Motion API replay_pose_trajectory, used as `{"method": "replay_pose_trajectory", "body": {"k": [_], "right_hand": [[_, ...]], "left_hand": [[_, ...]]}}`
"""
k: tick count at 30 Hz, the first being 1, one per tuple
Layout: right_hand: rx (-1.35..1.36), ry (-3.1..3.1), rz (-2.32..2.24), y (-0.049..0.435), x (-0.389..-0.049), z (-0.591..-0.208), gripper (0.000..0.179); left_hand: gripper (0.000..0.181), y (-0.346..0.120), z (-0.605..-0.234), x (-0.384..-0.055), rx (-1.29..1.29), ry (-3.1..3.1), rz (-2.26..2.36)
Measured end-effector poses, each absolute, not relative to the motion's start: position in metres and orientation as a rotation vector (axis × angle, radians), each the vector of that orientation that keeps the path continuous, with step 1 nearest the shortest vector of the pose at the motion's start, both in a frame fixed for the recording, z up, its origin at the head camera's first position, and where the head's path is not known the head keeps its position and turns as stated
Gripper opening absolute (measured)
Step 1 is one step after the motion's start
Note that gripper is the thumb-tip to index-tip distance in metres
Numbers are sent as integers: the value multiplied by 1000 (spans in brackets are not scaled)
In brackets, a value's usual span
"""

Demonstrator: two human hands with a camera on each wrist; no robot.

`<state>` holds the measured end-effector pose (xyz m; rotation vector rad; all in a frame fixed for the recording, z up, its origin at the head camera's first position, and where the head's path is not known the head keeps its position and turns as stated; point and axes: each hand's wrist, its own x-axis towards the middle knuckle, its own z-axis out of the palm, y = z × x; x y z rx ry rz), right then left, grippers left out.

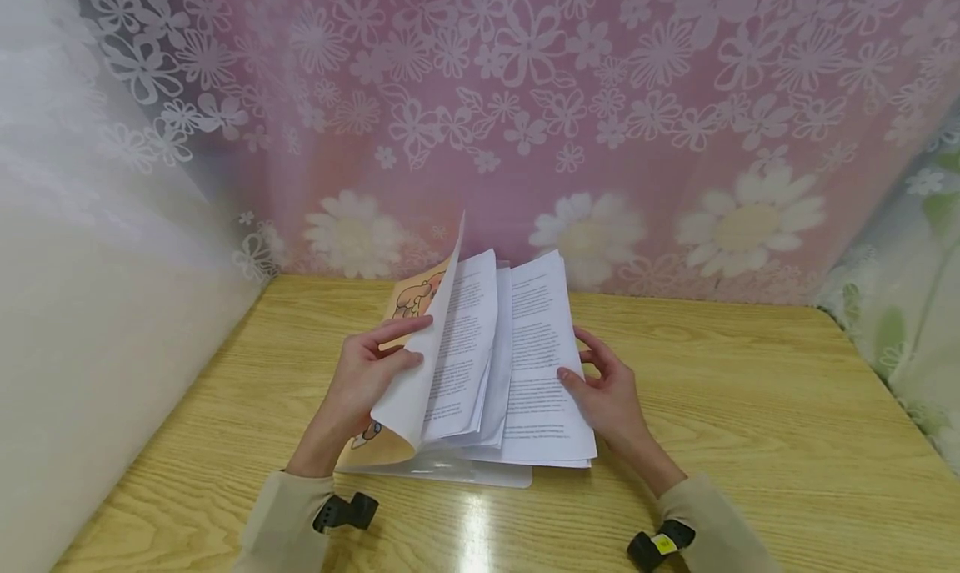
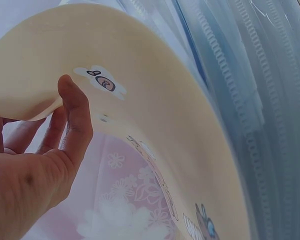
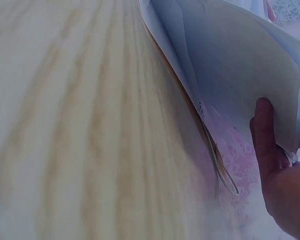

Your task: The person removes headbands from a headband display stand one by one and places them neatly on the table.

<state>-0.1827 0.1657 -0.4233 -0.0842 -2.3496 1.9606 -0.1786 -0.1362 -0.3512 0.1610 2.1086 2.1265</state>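
Observation:
An orange folder with cartoon pictures on its cover lies spread on the table, with printed sheets inside. My left hand pinches the cover by its outer edge between thumb and fingers and holds it raised. In the left wrist view the cover bends in a curve beside clear plastic pages. My right hand grips the right edge of a few printed sheets, thumb on top, fingers behind. Their grey-looking underside shows in the right wrist view. More printed pages stand partly raised between.
The wood-grain table extends around the folder. Behind it hangs a pink flowered curtain, with a pale sheet at the left. A black strap device is on the left wrist, another on the right.

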Motion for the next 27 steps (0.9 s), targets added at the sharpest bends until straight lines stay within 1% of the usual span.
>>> {"method": "replay_pose_trajectory", "body": {"k": [19, 27], "right_hand": [[5, -2356, 2020, 153, -187, -426, 70], [17, -2354, 2037, 147, -188, -423, 70]], "left_hand": [[40, -136, -350, -178, 173, 2114, 2130], [40, -136, -350, -177, 172, 2116, 2130]]}}
